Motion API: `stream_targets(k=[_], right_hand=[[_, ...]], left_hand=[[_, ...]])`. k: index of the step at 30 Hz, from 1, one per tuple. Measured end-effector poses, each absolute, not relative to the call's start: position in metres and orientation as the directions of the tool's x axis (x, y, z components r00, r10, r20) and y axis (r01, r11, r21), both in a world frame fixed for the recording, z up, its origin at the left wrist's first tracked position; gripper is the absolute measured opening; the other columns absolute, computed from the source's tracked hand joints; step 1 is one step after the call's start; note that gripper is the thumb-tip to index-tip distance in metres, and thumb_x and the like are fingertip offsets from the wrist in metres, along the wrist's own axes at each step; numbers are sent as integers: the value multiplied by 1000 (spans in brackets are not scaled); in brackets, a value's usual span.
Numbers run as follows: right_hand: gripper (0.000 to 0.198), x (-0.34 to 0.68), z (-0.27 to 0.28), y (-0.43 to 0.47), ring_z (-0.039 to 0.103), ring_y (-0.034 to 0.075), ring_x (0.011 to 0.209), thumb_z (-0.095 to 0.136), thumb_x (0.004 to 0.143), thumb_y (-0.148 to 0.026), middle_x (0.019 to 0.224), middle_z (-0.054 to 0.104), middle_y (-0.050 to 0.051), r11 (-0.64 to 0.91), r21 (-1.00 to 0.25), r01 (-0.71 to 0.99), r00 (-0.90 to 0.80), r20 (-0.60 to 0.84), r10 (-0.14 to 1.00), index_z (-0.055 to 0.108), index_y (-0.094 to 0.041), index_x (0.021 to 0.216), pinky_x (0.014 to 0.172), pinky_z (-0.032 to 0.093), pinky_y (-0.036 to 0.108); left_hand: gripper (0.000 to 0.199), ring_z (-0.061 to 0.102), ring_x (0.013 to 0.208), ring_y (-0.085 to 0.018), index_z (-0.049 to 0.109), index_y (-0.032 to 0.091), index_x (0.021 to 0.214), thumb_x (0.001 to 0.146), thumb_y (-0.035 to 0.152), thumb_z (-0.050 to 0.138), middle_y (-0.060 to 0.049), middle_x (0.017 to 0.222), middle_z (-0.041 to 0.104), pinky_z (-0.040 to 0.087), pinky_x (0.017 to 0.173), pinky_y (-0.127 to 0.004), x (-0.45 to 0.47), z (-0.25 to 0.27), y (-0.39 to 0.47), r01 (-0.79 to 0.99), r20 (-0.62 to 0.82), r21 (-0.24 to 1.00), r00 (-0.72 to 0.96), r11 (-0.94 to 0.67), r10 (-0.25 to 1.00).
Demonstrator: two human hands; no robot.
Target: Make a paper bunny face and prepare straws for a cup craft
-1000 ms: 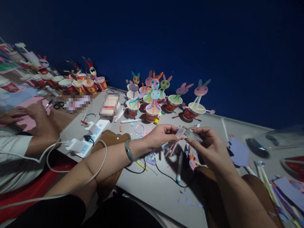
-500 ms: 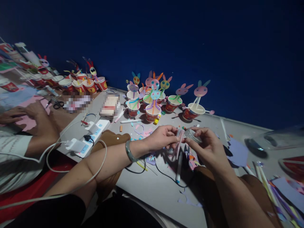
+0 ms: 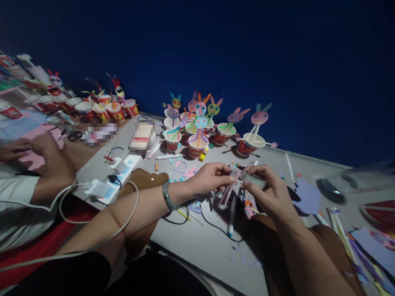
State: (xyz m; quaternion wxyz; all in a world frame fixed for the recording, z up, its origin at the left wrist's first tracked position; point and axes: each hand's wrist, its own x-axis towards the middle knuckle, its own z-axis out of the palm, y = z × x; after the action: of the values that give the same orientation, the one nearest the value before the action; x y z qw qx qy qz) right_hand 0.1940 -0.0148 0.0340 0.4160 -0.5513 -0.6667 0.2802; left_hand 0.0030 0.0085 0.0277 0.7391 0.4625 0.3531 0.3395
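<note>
My left hand (image 3: 211, 179), a bangle on its wrist, pinches a small bundle of pale pink and whitish straws (image 3: 227, 192) between thumb and fingers. They slant down toward me. In my right hand (image 3: 273, 192) is a roll of clear tape (image 3: 253, 180), held by its edge with thumb and fingers, close beside the top of the straws. Whether a strip of tape runs between roll and straws I cannot make out. Below the hands lie a white marker (image 3: 231, 218) and coloured paper scraps (image 3: 195, 205).
Paper cups with rabbit-faced figures, such as this cup (image 3: 198, 147), stand along the blue wall. A power strip (image 3: 123, 181) with plugs and a cable lies left, near a co-worker's arm (image 3: 55, 164). Purple paper (image 3: 308, 197) and colourful strips (image 3: 359, 255) lie right.
The straws have tipped further over, their lower ends swinging left. The tape roll has turned and shifted slightly right, away from them. Both hands stay nearly in place.
</note>
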Motion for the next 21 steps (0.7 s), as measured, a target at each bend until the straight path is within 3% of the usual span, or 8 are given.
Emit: stream_targets(k=[10, 21], right_hand=[[50, 197, 28, -13, 64, 26, 85, 85, 63, -64, 89, 64, 3, 220, -855, 469, -28, 235, 972, 56, -27, 82, 84, 54, 43], [47, 200, 29, -11, 62, 24, 83, 87, 65, -59, 90, 64, 3, 226, -874, 430, -93, 206, 974, 57, -28, 83, 78, 53, 40]], left_hand=[[27, 49, 47, -4, 58, 14, 84, 74, 25, 80, 7, 57, 56, 33, 48, -18, 0, 33, 7, -191, -247, 905, 492, 380, 835], [22, 45, 37, -3, 60, 12, 84, 83, 29, 75, 6, 48, 55, 29, 40, -16, -3, 35, 8, -138, -296, 878, 597, 459, 746]])
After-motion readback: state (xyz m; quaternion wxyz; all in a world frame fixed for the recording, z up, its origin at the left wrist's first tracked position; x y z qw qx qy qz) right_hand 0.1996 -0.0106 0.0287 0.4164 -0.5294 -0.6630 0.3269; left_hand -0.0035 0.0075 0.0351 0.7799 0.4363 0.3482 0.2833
